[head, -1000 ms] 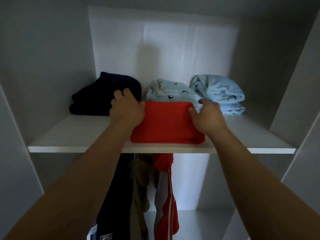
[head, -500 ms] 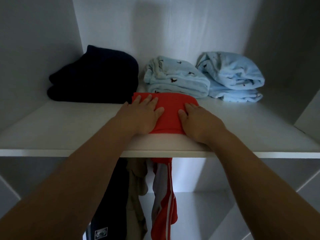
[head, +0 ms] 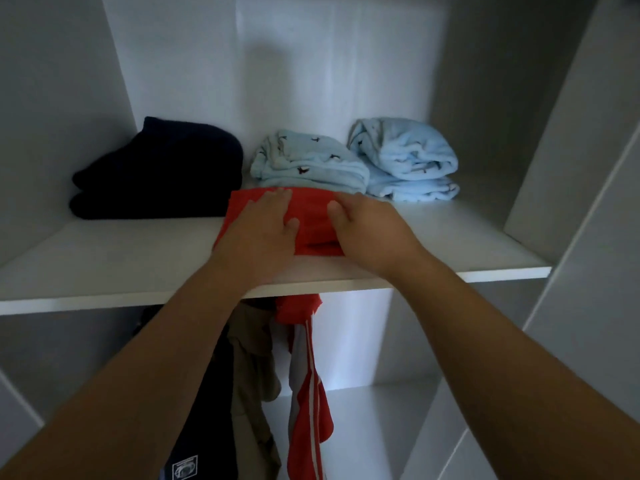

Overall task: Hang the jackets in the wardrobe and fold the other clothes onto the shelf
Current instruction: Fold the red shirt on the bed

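A folded red garment (head: 311, 216) lies on the white wardrobe shelf (head: 121, 265), just in front of a folded light blue garment (head: 308, 164). My left hand (head: 259, 230) rests flat on the red garment's left half with its fingers spread. Over the right half, my right hand (head: 367, 230) presses down with its fingers slightly bent. Neither hand lifts the cloth. Below the shelf hang a red and white jacket (head: 308, 410), a beige jacket (head: 252, 358) and a dark navy jacket (head: 207, 427).
A folded dark navy garment (head: 162, 171) sits at the shelf's back left and a second light blue bundle (head: 405, 157) at the back right. The wardrobe's side panel (head: 571, 168) closes the right side. A white bottom board (head: 363, 427) lies beneath the jackets.
The red garment has slid from the shelf's front edge back toward the light blue clothes. Both hands moved from gripping its sides to lying on top of it.
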